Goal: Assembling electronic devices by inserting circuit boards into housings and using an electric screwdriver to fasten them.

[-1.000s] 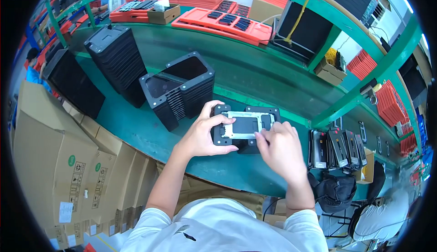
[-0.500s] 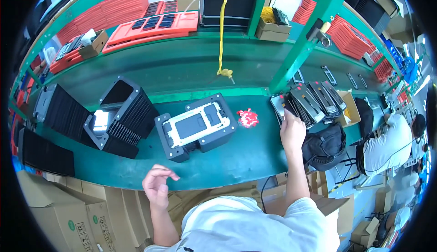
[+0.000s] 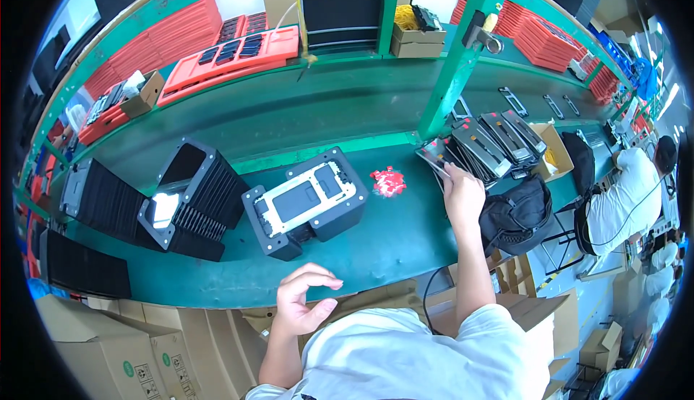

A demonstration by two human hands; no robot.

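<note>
My right hand (image 3: 464,196) is closed on the near edge of a thin dark rectangular panel (image 3: 434,151), beside fanned stacks of similar dark panels (image 3: 480,150) with small red marks. This panel looks slightly tilted. My left hand (image 3: 305,300) hovers at the bench's front edge, fingers curved, thumb apart, holding nothing. In front of it stands a black block-shaped fixture (image 3: 340,213) with a pale frame (image 3: 295,205) lying on top. Small red-and-white pieces (image 3: 388,182) form a pile right of the fixture.
Black stacked trays (image 3: 206,183) stand on the green bench (image 3: 376,255) at left. A black backpack (image 3: 515,216) and an open carton (image 3: 553,156) sit at right. A green post (image 3: 459,67) rises behind the panels. A yellow cord (image 3: 302,17) hangs down. A person (image 3: 625,198) sits farther right.
My left hand has moved right, its thumb now farther from the fingers. My right hand has taken the edge of the panel, which has tilted. The yellow cord has swung left and up.
</note>
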